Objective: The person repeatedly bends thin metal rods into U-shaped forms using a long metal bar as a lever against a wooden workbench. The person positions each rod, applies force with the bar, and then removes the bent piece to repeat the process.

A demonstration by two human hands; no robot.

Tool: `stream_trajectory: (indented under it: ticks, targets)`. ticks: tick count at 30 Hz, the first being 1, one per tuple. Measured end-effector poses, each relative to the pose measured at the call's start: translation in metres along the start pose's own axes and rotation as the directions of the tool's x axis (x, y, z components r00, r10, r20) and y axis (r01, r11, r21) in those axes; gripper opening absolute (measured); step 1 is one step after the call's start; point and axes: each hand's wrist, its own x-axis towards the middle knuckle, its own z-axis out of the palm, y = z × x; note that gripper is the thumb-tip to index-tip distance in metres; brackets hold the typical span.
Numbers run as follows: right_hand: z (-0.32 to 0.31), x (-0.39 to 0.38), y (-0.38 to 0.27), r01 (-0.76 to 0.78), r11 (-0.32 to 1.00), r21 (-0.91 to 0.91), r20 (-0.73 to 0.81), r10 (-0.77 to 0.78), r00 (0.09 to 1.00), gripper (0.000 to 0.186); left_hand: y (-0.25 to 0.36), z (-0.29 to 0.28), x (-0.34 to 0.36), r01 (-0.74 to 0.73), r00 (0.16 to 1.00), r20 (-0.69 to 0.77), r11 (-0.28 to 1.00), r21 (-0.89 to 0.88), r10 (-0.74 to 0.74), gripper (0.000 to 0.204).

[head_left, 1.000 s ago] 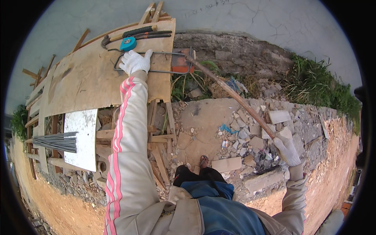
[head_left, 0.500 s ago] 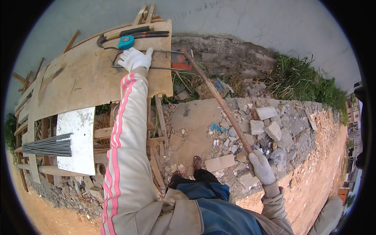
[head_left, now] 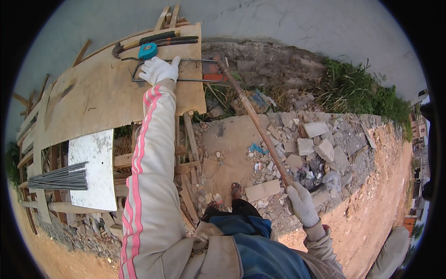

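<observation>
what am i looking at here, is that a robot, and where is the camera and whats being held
No robot: these are a person's own two hands in whitish gloves. The camera is the left of two wide fisheye ones worn on the head, looking down, so straight edges bend.

The left hand lies over a bent grey rod on a plywood board, thumb out. The right hand grips a long rusty bar, its far end near the board's edge; whether it touches the rod is hard to tell.

Also on the board are a hammer, a teal tape measure and a dark-handled tool. Lower left, thin grey rods lie partly on a white panel.
</observation>
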Motion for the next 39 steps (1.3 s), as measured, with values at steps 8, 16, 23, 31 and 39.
stream_trajectory:
  ticks: [8, 16, 23, 31, 39]
  targets:
    - [-0.023, 0.010, -0.004, 0.044, 0.999, -0.030, 0.014, -0.043, 0.999, 0.031, 0.000, -0.003, -0.001, 0.003, 1.000, -0.005, 1.000, 0.000, -0.003, 0.093]
    - [-0.012, 0.004, -0.010, -0.071, 0.989, 0.127, 0.200, 0.045, 0.979, 0.030, 0.001, -0.013, -0.002, 0.029, 0.996, 0.082, 1.000, -0.011, -0.028, 0.097]
    - [0.026, -0.012, -0.006, -0.160, 0.904, 0.396, 0.265, 0.054, 0.963, 0.031, -0.001, -0.012, -0.004, -0.023, 0.998, 0.063, 1.000, -0.012, 0.024, 0.096]
    - [0.112, -0.034, -0.001, -0.299, 0.706, 0.642, 0.348, 0.080, 0.934, 0.034, -0.008, -0.014, -0.010, -0.114, 0.991, 0.064, 0.993, -0.039, 0.116, 0.091]
    - [0.163, -0.030, 0.005, -0.287, 0.672, 0.683, 0.319, 0.080, 0.944, 0.034, -0.008, -0.009, -0.009, -0.129, 0.990, 0.058, 0.991, -0.043, 0.131, 0.087]
